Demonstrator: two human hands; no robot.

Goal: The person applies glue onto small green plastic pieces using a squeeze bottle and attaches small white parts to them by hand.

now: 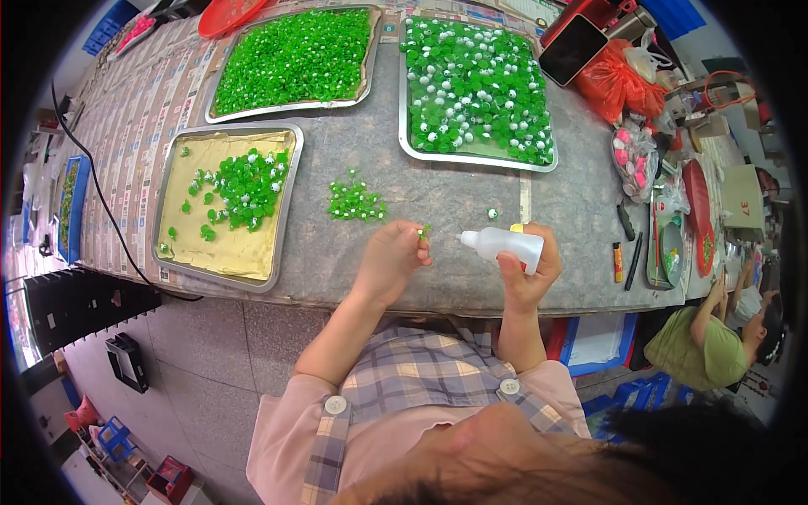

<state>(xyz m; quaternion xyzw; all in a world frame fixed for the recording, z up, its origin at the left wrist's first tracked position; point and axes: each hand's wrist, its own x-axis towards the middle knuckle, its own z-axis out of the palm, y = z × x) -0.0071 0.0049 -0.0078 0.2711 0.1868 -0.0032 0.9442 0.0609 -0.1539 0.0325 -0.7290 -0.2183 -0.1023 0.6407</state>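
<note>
My left hand (392, 255) pinches a small green bead (425, 230) between fingertips over the grey table (471, 210). My right hand (528, 269) grips a small white squeeze bottle (503, 245) lying sideways, its nozzle pointing left toward the bead. A loose heap of green beads (354, 201) lies on the table just beyond my left hand. One single bead (492, 214) sits apart near the bottle.
Three metal trays hold green beads: a near-left one (172, 215) lined with yellow paper, a far-left one (290, 105) and a far-right one (404, 126) with white-dotted pieces. Red bags (619, 80), pens and a dish crowd the right. Another person (711, 341) sits at right.
</note>
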